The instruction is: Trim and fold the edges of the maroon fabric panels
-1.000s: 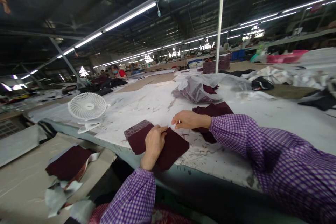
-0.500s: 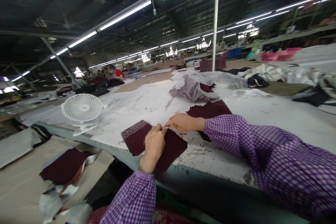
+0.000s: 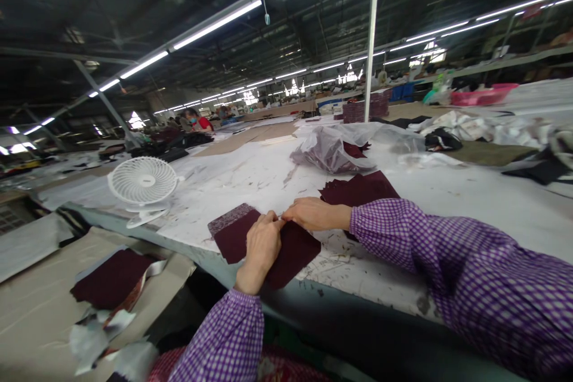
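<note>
Both my hands meet at the top edge of a dark maroon fabric piece (image 3: 293, 253) that hangs slightly over the table's front edge. My left hand (image 3: 263, 245) is closed on it, thumb and fingers pinching near its upper corner. My right hand (image 3: 308, 213) pinches at the same corner, its fingertips touching those of the left; whatever small bit lies between them is hidden. Left of my hands lies another maroon piece (image 3: 233, 239) with a speckled grey strip along its top. Behind my right wrist rests a stack of maroon fabric pieces (image 3: 362, 190), partly covered by my sleeve.
A white fan (image 3: 143, 182) stands at the table's left edge. Beyond the stack is a clear plastic bag (image 3: 329, 149) holding maroon fabric. A metal pole (image 3: 371, 42) rises farther back. At lower left, maroon cloth (image 3: 111, 277) and scraps lie on a beige surface.
My right fingertips have come down slightly and closed against the left ones at the fabric's corner. A small pale bit seen between them before is out of sight. The view has shifted slightly.
</note>
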A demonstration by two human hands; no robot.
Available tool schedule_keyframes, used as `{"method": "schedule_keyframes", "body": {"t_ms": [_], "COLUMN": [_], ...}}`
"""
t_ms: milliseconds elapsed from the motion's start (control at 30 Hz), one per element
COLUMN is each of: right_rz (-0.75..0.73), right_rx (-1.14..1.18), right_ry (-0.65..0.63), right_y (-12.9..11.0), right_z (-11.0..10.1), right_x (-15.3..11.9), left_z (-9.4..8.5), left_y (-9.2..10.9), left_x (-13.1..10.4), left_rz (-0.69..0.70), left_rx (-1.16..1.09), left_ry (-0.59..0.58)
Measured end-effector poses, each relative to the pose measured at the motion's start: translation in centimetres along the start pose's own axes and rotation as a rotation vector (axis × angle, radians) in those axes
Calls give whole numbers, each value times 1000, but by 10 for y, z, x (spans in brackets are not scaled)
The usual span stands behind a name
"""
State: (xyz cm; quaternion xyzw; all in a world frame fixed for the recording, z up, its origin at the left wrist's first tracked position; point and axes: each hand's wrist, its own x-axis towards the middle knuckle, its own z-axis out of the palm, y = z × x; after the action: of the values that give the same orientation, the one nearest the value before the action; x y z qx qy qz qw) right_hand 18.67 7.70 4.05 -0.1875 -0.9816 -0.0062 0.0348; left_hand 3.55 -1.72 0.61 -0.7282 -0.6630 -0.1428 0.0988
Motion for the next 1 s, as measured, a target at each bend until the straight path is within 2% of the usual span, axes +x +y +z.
{"method": "schedule_keyframes", "body": {"t_ms": [100, 233, 333, 433, 533, 833, 933, 1000], "right_rz": [-7, -12, -36, -107, -124, -155, -170, -195], "right_rx": [-2, -27, -121, -224, -265, -250, -298, -309], "right_ry": [-25, -58, -86, -124, -216, -424, -472, -444], "right_y": [-1, -7, -14, -24, -37, -60, -66, -67], "right_z": [0, -3, -7, -14, -25, -46, -46, -44], "right_x": [0, -1, -1, 2, 9, 39, 40, 38], "left_z": [-2, 0, 1, 1, 0, -5, -7, -7], "left_y": [-18, -47, -59, -60, -57, -61, -66, -69], "left_x": [-13, -38, -52, -56, -56, -62, -66, -66], "left_rz": [-37, -62, -45, -51, -60, -67, -136, -201], "left_rx": [-122, -284, -334, -341, -339, -440, -525, -564], "left_ry": [40, 160, 217, 236, 235, 228, 229, 251]}}
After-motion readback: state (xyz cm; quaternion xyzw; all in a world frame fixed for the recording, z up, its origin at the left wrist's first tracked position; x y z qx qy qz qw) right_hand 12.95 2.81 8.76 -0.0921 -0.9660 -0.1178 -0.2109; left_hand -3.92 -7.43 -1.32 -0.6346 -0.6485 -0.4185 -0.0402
